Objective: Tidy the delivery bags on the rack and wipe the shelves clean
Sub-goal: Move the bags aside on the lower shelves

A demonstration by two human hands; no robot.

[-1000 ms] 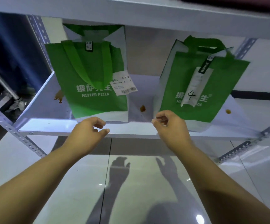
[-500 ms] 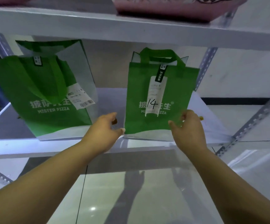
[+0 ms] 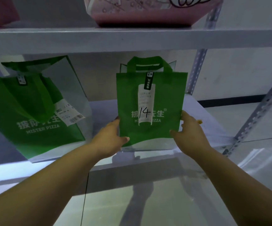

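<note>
Two green Mister Pizza delivery bags stand on the white middle shelf (image 3: pixel 202 111). The right bag (image 3: pixel 166 95) is upright and carries a receipt marked 14. My left hand (image 3: pixel 111 136) grips its lower left edge and my right hand (image 3: pixel 187 129) grips its lower right edge. The left bag (image 3: pixel 31 111) leans to the left with a receipt stuck on its front. A small orange stain (image 3: pixel 200 121) shows on the shelf just past my right hand.
A pink bag (image 3: pixel 148 12) sits on the upper shelf (image 3: pixel 132 39) directly overhead. Perforated metal uprights (image 3: pixel 252 121) frame the rack's right side. A glossy tiled floor (image 3: pixel 132 201) lies below the shelf's front edge.
My view swung right and up. Both hands moved from the shelf's front edge to the sides of the right bag and closed on it; the bag now stands straighter.
</note>
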